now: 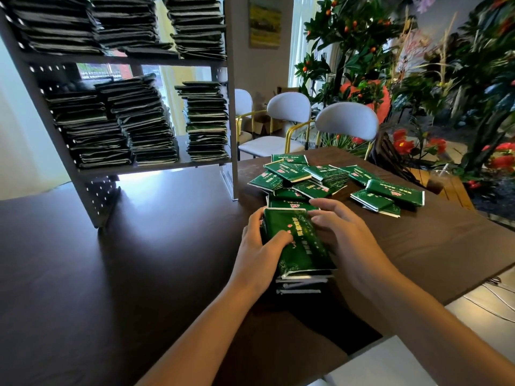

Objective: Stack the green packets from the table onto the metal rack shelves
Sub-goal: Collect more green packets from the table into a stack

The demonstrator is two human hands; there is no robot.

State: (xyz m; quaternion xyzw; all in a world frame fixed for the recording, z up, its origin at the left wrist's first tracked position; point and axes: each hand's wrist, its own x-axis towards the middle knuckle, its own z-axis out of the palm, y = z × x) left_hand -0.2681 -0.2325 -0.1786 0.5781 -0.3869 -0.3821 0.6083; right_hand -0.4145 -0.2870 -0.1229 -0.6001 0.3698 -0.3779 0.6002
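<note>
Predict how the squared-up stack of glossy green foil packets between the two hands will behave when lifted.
The stack of glossy green foil packets probably slides apart, since its lower layers already sit offset. Likely light, as the left hand and right hand merely cup its sides.

left hand (257, 246): bare, no glove, no ring or other jewellery visible
right hand (349, 238): bare, no glove, no ring visible
fingers (323, 203): uncovered, nails short; no tape or plasters seen
wrists: bare on both sides, no watch, band or bracelet in view
forearms: both uncovered right to the bottom edge of the frame
sleeves: none in view on either arm; whether a short sleeve sits higher up cannot be told
markings: no tattoos, writing or stickers visible on hands or forearms
rest of body: out of frame, clothing cannot be told
</note>
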